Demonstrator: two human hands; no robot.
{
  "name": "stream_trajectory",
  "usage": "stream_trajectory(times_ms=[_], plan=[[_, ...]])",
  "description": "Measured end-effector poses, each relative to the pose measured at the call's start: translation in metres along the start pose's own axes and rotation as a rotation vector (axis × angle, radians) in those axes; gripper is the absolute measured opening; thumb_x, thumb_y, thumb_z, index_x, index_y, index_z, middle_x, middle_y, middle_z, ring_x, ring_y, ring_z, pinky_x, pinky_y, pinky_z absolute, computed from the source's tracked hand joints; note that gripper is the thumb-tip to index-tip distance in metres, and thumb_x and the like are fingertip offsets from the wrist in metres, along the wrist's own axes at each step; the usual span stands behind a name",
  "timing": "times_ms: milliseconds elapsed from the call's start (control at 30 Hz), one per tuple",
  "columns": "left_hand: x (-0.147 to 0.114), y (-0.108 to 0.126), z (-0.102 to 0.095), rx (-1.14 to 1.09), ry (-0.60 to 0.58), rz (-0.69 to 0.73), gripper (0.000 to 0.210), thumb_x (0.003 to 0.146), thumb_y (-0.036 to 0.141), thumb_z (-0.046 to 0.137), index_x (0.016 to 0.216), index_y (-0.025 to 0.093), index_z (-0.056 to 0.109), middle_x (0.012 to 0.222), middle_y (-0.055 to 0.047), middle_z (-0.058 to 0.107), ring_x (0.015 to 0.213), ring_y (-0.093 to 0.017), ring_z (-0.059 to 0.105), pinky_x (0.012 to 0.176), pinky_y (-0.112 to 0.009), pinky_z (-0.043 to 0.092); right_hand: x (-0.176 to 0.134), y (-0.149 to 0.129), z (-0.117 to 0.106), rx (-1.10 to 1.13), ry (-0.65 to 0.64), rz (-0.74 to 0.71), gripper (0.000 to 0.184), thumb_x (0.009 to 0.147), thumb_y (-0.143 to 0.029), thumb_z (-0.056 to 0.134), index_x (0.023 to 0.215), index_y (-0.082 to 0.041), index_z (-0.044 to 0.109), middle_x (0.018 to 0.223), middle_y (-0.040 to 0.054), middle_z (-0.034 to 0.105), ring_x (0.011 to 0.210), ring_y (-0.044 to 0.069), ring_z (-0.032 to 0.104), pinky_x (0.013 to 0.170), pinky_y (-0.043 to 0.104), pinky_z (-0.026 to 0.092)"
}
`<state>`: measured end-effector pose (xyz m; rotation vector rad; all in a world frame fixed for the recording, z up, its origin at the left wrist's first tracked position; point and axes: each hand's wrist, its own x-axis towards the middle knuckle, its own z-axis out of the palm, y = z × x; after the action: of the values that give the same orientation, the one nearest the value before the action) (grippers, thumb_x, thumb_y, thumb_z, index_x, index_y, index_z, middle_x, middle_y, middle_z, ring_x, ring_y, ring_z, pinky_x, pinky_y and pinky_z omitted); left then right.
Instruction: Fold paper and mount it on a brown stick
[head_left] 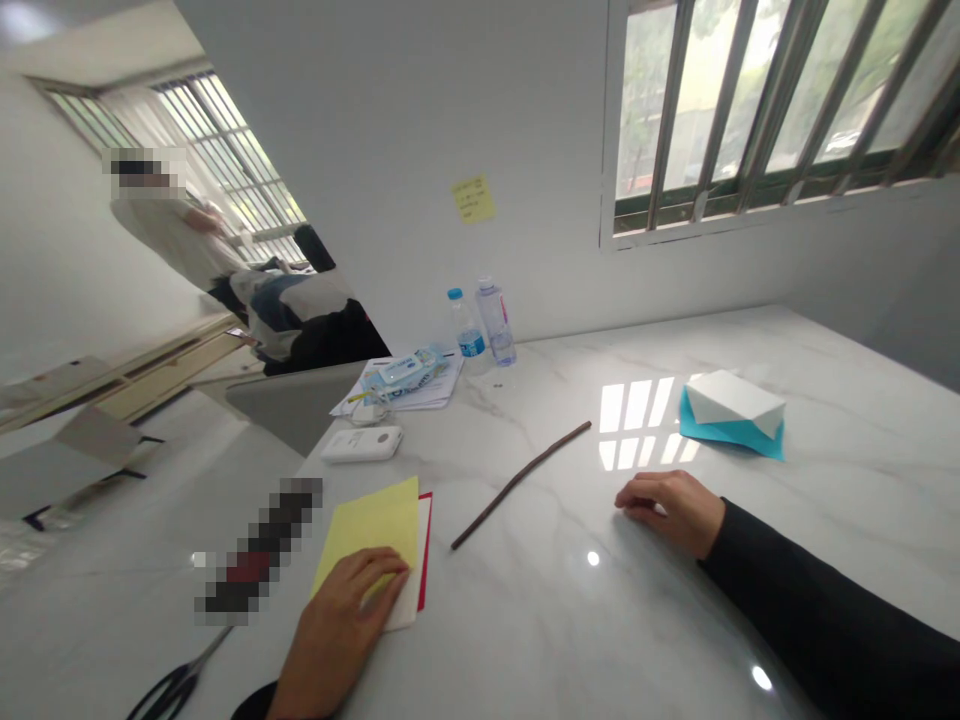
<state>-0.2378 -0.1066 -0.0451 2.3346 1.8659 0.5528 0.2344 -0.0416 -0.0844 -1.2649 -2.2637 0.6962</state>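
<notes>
At the near left, my left hand [349, 615] lies over a small stack of paper, thumb and fingertips pinched at the right edge of the yellow paper [367, 520]. Under it show a white sheet [405, 605] and the edge of a red sheet [426, 560]. My right hand [671, 508] rests on the tabletop, fingers loosely curled together, nothing seen in them. Between the hands lies a thin brown stick [521, 482], touched by neither. Beyond my right hand, a white folded paper shape [735, 400] sits on a blue sheet [739, 436].
A white power bank [362, 444], papers [442, 390] with a blue-and-white packet [409, 370], and two plastic bottles [469, 335] stand toward the back. Scissors [176, 680] and a blurred-out object [259, 545] are at the left. Another person [180, 230] stands far left.
</notes>
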Motion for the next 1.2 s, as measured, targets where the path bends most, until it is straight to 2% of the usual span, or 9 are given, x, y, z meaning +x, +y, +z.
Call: stream_trajectory(times_ms=[100, 200, 333, 433, 533, 667, 933, 1067, 1200], plan=[[0.007, 0.019, -0.013, -0.039, 0.086, -0.061, 0.031, 0.095, 0.050, 0.055, 0.096, 0.024, 0.071, 0.101, -0.007, 0.076, 0.099, -0.028, 0.071, 0.092, -0.038, 0.053, 0.000, 0.002, 0.000, 0.005, 0.011, -0.012, 0.020, 0.090, -0.019, 0.056, 0.092, -0.021, 0.076, 0.085, 0.0062, 0.075, 0.070, 0.019, 0.068, 0.069, 0.031, 0.052], [0.018, 0.061, -0.042, -0.152, 0.245, -0.169, 0.030, 0.096, 0.050, 0.052, 0.101, 0.024, 0.065, 0.100, -0.005, 0.074, 0.092, -0.024, 0.070, 0.081, -0.033, 0.053, -0.001, 0.004, -0.002, 0.053, 0.045, -0.023, 0.020, 0.091, -0.021, 0.056, 0.089, -0.021, 0.076, 0.087, 0.0062, 0.075, 0.069, 0.018, 0.068, 0.069, 0.031, 0.054], [0.054, 0.121, -0.063, -0.417, 0.630, -0.412, 0.034, 0.095, 0.055, 0.056, 0.105, 0.023, 0.062, 0.075, 0.003, 0.063, 0.057, -0.015, 0.053, 0.051, -0.024, 0.042, 0.001, 0.008, -0.005, 0.155, 0.117, -0.019, 0.020, 0.093, -0.026, 0.056, 0.088, -0.022, 0.075, 0.090, 0.0063, 0.076, 0.074, 0.019, 0.070, 0.070, 0.032, 0.056], [0.098, 0.148, -0.031, -0.932, 0.449, -0.419, 0.040, 0.086, 0.056, 0.066, 0.108, 0.023, 0.060, 0.073, 0.003, 0.064, 0.056, -0.015, 0.056, 0.049, -0.021, 0.042, 0.002, 0.013, -0.005, 0.238, 0.156, 0.066, 0.014, 0.087, -0.026, 0.061, 0.089, -0.023, 0.075, 0.082, 0.0044, 0.076, 0.070, 0.019, 0.070, 0.068, 0.031, 0.056], [0.133, 0.165, 0.027, -1.090, 0.243, -0.418, 0.042, 0.080, 0.055, 0.070, 0.101, 0.020, 0.060, 0.064, 0.002, 0.065, 0.050, -0.016, 0.058, 0.046, -0.023, 0.043, 0.005, 0.020, -0.004, 0.338, 0.190, 0.180, 0.012, 0.081, -0.028, 0.067, 0.088, -0.022, 0.074, 0.071, 0.0021, 0.073, 0.062, 0.019, 0.069, 0.063, 0.030, 0.054], [0.140, 0.179, 0.082, -1.197, 0.094, -0.433, 0.042, 0.078, 0.054, 0.072, 0.099, 0.021, 0.057, 0.056, 0.003, 0.064, 0.044, -0.017, 0.058, 0.044, -0.024, 0.044, 0.011, 0.029, -0.004, 0.624, 0.198, 0.282, 0.016, 0.074, -0.030, 0.075, 0.086, -0.019, 0.073, 0.068, 0.0013, 0.071, 0.060, 0.017, 0.067, 0.059, 0.029, 0.051], [0.128, 0.181, 0.084, -1.257, -0.024, -0.468, 0.051, 0.080, 0.056, 0.075, 0.113, 0.021, 0.059, 0.068, 0.000, 0.072, 0.047, -0.014, 0.061, 0.046, -0.021, 0.044, 0.016, 0.027, 0.000, 0.800, 0.209, 0.371, 0.026, 0.071, -0.035, 0.079, 0.087, -0.017, 0.070, 0.070, 0.0003, 0.069, 0.060, 0.014, 0.065, 0.060, 0.028, 0.053], [0.123, 0.192, 0.079, -1.381, -0.260, -0.478, 0.073, 0.073, 0.040, 0.087, 0.134, 0.019, 0.052, 0.099, -0.011, 0.079, 0.072, -0.023, 0.075, 0.064, -0.032, 0.059, 0.016, 0.026, 0.000, 0.824, 0.228, 0.372, 0.025, 0.069, -0.033, 0.081, 0.086, -0.016, 0.071, 0.071, 0.0000, 0.069, 0.060, 0.013, 0.065, 0.060, 0.028, 0.053], [0.117, 0.197, 0.079, -1.493, -0.436, -0.505, 0.107, 0.065, 0.018, 0.093, 0.154, 0.022, 0.032, 0.114, -0.015, 0.077, 0.086, -0.027, 0.077, 0.076, -0.035, 0.061, 0.017, 0.028, -0.001, 0.843, 0.248, 0.368, 0.028, 0.068, -0.032, 0.083, 0.088, -0.016, 0.072, 0.075, 0.0003, 0.070, 0.062, 0.014, 0.066, 0.061, 0.028, 0.054]])
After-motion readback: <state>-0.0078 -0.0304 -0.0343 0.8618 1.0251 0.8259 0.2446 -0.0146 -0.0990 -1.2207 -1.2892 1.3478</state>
